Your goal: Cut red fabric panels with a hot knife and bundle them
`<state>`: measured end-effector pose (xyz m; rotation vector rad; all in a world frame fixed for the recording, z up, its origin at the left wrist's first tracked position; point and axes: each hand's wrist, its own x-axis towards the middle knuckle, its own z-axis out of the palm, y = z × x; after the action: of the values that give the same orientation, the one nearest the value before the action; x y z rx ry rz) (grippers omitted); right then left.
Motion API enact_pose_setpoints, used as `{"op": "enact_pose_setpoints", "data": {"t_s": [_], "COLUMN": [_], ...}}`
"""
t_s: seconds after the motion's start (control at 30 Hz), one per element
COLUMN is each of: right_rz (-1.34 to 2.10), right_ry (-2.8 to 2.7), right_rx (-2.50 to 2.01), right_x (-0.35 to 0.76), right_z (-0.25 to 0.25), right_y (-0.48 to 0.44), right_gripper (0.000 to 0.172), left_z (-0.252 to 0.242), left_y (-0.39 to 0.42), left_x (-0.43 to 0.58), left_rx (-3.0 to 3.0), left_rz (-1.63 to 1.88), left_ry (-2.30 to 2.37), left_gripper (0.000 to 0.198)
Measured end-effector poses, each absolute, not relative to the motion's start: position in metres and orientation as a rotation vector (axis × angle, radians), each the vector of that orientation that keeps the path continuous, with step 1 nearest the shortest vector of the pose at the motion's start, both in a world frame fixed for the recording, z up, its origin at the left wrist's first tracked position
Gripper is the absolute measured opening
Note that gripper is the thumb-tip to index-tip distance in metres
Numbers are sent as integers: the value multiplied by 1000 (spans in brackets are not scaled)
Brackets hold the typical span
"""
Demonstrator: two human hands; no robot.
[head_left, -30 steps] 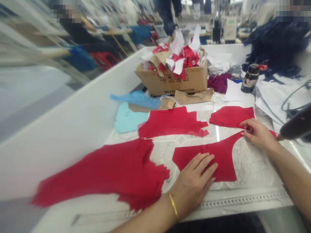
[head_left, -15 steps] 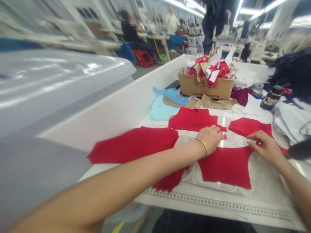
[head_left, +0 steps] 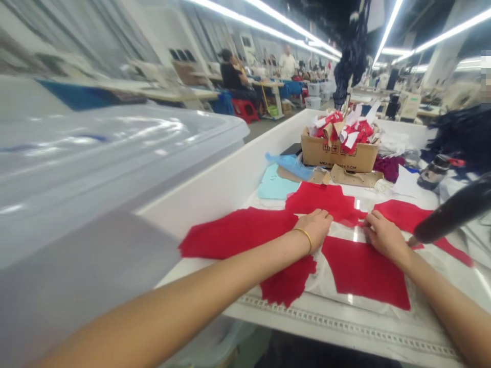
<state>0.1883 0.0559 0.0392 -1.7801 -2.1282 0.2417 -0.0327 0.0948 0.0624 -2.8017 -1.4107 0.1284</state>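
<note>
Compared with a moment earlier, the left hand (head_left: 316, 230) and right hand (head_left: 383, 237) are seen drawn closer together, both placed over the red fabric pieces (head_left: 324, 200) spread in front of a cardboard box (head_left: 339, 158) heaped with scraps. The fingers (head_left: 372, 220) of both hands are bunched narrowly at the cloth edges, but whether any cloth is being pinched cannot be told.
</note>
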Motion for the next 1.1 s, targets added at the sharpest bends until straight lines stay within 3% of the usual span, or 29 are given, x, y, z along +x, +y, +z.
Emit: {"op": "enact_pose_setpoints", "data": {"t_s": [0.23,0.33,0.47,0.83,1.1], "right_rz": [112,26,-124,-429,-423], "right_ry": [-2068,-2015,-1913,-1699,-1634], "right_rx": [-1544,-1453,-1414,-1415,-1366], "right_x": [194,201,217,268,267], "right_z": [56,58,61,41,43], "right_y": [20,7,-10,-43,-13], "right_gripper": [15,14,11,13,18], "left_z": [58,64,83,85,107], "left_y": [109,118,114,45,114], "left_x": [-20,-23,-39,-79,-50], "left_rx": [-2761,-2761,-2767,-3087,-2715], "left_rz": [-1,-56,-204,-658,-625], "left_ry": [-1492,-1479,-1414,-979,-861], "left_gripper": [20,5,16,15,20]}}
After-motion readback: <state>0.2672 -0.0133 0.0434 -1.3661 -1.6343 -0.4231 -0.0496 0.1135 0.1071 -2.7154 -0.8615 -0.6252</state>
